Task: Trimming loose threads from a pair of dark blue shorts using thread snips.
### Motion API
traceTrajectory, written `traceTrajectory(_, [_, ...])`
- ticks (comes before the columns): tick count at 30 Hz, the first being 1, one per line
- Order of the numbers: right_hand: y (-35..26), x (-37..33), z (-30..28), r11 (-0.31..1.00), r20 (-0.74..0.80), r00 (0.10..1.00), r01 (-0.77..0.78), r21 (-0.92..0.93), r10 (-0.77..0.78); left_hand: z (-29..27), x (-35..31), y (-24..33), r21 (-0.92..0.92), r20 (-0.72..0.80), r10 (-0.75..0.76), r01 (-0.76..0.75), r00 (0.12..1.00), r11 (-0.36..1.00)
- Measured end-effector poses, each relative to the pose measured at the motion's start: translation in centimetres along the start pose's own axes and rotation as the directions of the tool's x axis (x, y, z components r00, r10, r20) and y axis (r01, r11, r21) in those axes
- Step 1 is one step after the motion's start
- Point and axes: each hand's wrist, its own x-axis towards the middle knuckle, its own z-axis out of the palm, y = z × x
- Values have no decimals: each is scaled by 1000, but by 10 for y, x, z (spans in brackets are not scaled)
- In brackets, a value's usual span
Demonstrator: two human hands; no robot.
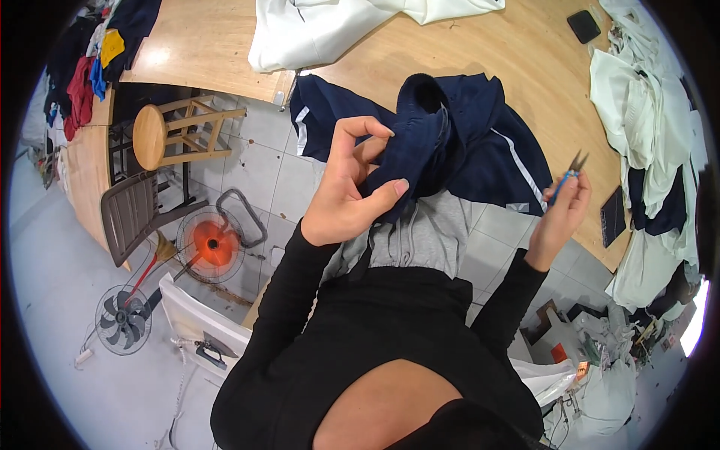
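Observation:
A navy garment (491, 161) with white stripes lies spread over the table's near edge and hangs partly over my lap. It looks like a pair of shorts, with a gathered band standing up in a loop. My left hand (346, 187) is closed on the folded band, thumb on the near side and fingers curled over the far side. Off to the right, clear of the cloth, my right hand (561, 214) grips blue-handled thread snips (572, 174). Their metal tips point up and away from me, slightly apart.
White garments (322, 34) lie at the table's far side, with a pile of white cloth (637, 112) along the right edge. A black square object (583, 27) sits far right. On my left stand a wooden stool (150, 137), a folding chair (129, 217) and an orange fan (213, 244).

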Motion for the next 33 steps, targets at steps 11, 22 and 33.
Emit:
traceTrajectory(11, [-64, -93, 92, 819, 493, 719, 573, -21, -490, 25, -6, 7, -147, 13, -93, 94, 996, 985])
traceTrajectory(22, [-55, -81, 104, 717, 495, 612, 696, 32, -617, 27, 2, 7, -189, -154, -62, 32, 986, 981])
traceTrajectory(33, [-72, -90, 85, 995, 565, 819, 85, 62, -105, 34, 1, 8, -463, -114, -155, 86, 981, 882])
